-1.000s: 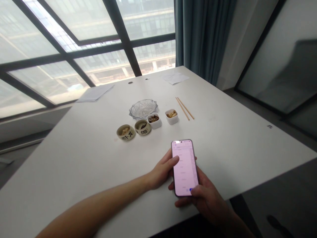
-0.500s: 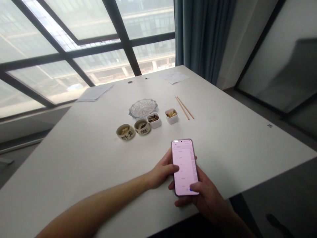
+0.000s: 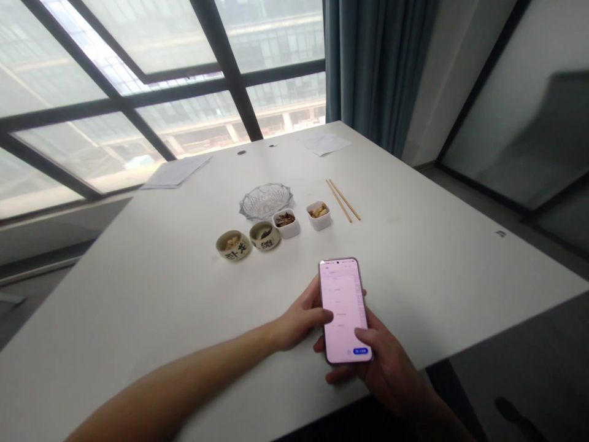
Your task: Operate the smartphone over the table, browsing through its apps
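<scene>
A: Where is the smartphone?

B: Above the near edge of the white table, lit screen up, long axis running away from the person.

A: Who has it?

B: Both. The left hand grips its left edge, thumb on the glass; the right hand cradles the lower end from beneath, thumb curled over the screen's bottom right.

A: And the chopsticks?

B: Well apart, beyond the small dishes, on the right hand's side.

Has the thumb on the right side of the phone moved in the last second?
Yes. The right hand's thumb slid up the phone screen, away from the blue button, toward the bowls.
</scene>
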Motion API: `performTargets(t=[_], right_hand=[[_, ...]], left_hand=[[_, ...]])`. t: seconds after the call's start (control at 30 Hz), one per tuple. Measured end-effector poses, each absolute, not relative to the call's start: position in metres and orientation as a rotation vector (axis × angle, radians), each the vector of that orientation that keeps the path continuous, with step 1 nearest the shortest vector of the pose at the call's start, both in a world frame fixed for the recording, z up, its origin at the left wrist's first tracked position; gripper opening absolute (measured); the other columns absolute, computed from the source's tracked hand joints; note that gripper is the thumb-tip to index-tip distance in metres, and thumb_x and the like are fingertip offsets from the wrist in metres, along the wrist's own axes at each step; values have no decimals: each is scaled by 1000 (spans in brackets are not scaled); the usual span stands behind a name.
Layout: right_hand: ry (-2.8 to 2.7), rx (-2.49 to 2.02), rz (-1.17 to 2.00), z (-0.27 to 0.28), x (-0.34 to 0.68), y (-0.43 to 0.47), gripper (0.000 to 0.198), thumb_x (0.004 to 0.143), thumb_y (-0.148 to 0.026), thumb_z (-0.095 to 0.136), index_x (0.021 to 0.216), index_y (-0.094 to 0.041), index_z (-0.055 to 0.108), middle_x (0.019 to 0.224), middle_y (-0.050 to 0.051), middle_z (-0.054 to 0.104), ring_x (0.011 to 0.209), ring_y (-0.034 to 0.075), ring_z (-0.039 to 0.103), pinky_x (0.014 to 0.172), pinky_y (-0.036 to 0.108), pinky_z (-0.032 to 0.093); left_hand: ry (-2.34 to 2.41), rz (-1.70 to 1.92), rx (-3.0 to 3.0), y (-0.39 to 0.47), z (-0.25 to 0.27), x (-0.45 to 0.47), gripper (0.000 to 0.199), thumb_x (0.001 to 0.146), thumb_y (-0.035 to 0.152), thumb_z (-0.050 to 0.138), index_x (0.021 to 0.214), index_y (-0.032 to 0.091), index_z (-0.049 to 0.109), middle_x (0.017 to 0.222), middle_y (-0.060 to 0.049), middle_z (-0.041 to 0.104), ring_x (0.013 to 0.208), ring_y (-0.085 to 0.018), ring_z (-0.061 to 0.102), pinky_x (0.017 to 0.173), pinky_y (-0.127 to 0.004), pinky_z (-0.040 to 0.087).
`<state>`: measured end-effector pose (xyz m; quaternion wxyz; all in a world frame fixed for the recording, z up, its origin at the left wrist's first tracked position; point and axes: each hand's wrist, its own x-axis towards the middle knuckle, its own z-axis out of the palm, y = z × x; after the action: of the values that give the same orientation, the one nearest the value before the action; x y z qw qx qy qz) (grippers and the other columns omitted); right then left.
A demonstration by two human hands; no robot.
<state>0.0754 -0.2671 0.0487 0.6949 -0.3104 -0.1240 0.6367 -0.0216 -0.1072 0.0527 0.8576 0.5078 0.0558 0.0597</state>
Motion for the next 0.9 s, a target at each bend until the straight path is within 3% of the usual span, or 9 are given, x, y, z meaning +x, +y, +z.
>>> performTargets(t=[0.5,0.73,0.9], right_hand=[[-266,-680,1422,48,76,-268,62,91,-25,53,151,-20,41,127,19,66,104,35,69,69,48,62],[-287,-685,1446,51,78,-270,76,76,-12,52,150,-20,40,125,17,67,107,35,69,73,48,62],[-335,-691,1456,52,80,-270,84,68,-11,58,150,-22,40,124,15,68,109,35,68,74,47,62]], left_hand=[[89,96,1023,-108,55,-21,62,88,22,69,145,27,43,143,-19,56,50,-5,60,36,-12,44],[169,138,1077,-110,57,-21,62,88,25,71,144,23,43,137,-19,61,58,-10,66,37,-12,44],[255,141,1098,-112,59,-21,57,96,36,63,146,21,42,136,-21,62,61,-13,67,35,-13,42]])
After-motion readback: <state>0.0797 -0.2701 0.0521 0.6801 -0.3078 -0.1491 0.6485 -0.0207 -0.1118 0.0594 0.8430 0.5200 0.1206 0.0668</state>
